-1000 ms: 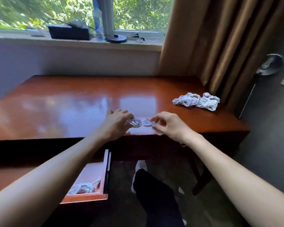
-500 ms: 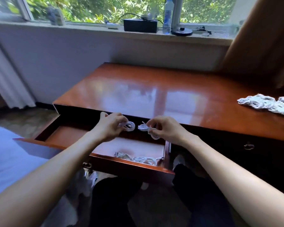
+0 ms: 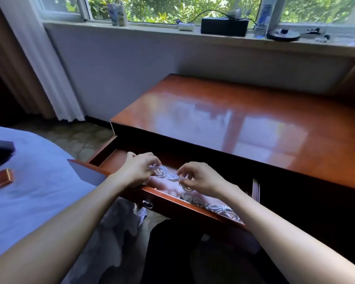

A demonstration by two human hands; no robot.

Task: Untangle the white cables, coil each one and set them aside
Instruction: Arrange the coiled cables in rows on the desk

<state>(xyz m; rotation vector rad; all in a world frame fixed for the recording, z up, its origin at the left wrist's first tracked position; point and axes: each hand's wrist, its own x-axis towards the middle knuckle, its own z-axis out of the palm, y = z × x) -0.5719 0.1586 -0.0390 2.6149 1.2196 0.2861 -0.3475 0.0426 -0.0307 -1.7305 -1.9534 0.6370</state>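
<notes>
Loops of thin white cable (image 3: 166,174), prob light, floppy; L grip (image 3: 138,171) & R grip (image 3: 202,179) each pinch one; hold at crossings.

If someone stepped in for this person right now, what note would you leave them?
Left hand: pinching one end of a white cable.
Right hand: pinching the other end.
The cable hangs looped between them, above the open drawer.
More white cables lie bundled in the drawer's front right.
Done: nothing set aside in view.
Left: finish coiling this one, put it aside, then tackle the drawer bundle.
</notes>
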